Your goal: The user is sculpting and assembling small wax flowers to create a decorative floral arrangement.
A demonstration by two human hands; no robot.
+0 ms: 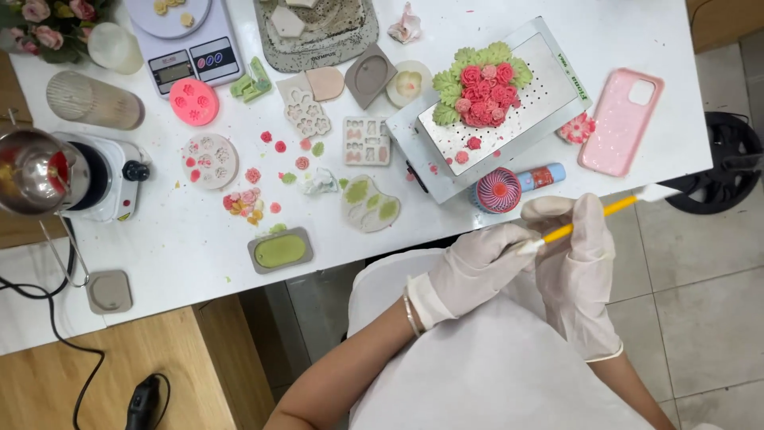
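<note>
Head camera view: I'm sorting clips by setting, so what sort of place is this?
Probably a small craft workbench for moulding wax or soap flowers: silicone moulds, a kitchen scale and a finished pink flower cluster lie on the white table.

- I read this as a small craft workshop, likely for moulded wax or soap flowers, set up on a white bench [509, 215].
- Grey and pink silicone flower moulds [209, 161] lie scattered about, with tiny pink cast roses [253, 175] loose among them.
- A white digital scale [185, 48] and a small white electric hotplate carrying a steel melting pot [36, 171] stand at one end.
- A finished bouquet of red-pink roses with green leaves [480, 84] rests on a perforated metal tray [549, 87].
</note>
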